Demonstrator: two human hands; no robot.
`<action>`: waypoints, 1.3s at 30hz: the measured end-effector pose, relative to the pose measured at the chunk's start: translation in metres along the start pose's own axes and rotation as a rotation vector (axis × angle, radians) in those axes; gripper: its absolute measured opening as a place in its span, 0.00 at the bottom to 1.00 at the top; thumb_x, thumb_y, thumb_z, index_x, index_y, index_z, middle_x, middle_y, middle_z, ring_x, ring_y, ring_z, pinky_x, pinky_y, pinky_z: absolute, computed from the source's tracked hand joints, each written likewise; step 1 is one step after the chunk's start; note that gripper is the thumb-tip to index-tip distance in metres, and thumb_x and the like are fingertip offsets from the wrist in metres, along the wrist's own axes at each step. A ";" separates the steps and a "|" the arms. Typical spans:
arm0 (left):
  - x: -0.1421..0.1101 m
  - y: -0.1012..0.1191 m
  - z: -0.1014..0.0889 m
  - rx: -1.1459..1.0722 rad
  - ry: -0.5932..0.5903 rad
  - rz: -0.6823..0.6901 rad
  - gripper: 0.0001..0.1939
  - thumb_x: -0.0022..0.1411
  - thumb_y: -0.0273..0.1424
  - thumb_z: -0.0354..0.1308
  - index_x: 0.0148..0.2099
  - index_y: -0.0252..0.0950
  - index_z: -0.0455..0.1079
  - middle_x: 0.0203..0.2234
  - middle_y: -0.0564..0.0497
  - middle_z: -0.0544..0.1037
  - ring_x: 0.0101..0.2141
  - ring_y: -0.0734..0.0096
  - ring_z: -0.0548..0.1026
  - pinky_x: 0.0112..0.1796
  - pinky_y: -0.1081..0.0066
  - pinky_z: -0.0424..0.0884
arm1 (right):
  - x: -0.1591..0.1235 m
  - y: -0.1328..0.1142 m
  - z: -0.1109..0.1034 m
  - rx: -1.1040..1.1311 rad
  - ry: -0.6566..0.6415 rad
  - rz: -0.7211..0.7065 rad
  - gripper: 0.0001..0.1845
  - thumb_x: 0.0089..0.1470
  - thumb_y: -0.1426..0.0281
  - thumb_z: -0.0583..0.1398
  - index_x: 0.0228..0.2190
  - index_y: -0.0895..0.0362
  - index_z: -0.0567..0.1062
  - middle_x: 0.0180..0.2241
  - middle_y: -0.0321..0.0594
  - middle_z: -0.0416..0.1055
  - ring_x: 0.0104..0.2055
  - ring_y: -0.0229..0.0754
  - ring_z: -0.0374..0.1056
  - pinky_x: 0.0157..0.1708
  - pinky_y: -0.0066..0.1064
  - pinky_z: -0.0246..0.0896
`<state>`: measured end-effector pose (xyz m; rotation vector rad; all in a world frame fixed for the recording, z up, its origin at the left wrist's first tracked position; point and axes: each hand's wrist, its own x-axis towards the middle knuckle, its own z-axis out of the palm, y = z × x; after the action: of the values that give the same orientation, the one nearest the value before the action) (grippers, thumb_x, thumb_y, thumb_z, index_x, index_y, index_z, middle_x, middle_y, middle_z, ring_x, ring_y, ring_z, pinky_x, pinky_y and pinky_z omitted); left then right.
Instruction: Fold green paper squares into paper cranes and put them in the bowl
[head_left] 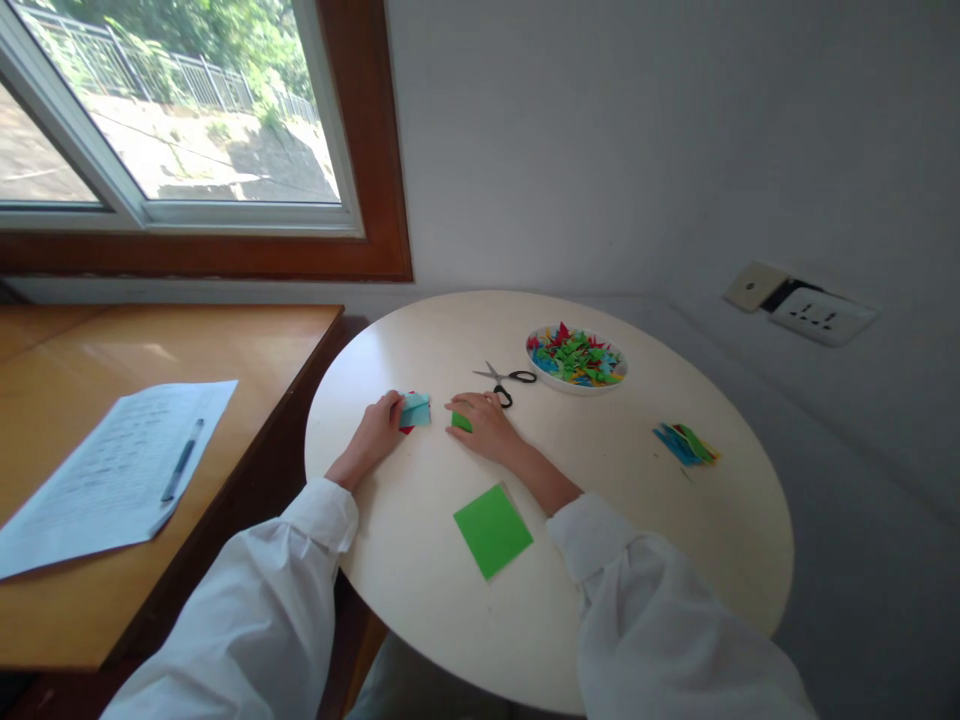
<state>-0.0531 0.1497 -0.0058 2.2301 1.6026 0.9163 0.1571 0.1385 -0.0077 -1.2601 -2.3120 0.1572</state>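
My left hand point(379, 430) has its thumb and fingers closed at the edge of some small light blue paper pieces point(417, 409). Red paper point(407, 430) peeks out from under them. Just to the right, my right hand point(484, 425) curls over a small green paper piece point(461, 422), partly hidden by the fingers. Beyond this hand lie scissors point(501, 377) with black handles, blades apart. A larger green paper square point(493, 532) rests flat on the table, nearer to me than both hands.
A white bowl point(577, 385) full of colourful folded paper shapes stands at the back of the round table point(675, 540). Thin paper strips point(686, 444) are piled at the right. On the wooden desk point(90, 625) at left are written sheets point(105, 470) and a pen point(182, 460).
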 end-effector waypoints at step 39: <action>-0.007 0.000 0.004 -0.080 0.144 0.157 0.11 0.58 0.28 0.48 0.37 0.37 0.72 0.34 0.47 0.77 0.35 0.66 0.73 0.39 0.66 0.69 | 0.024 -0.006 0.012 0.177 0.159 0.047 0.15 0.53 0.68 0.57 0.43 0.58 0.70 0.41 0.43 0.72 0.45 0.43 0.65 0.47 0.33 0.57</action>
<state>-0.0523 0.1444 -0.0115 2.3069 1.4344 1.1863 0.1358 0.1557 -0.0074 -1.1937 -2.0856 0.2626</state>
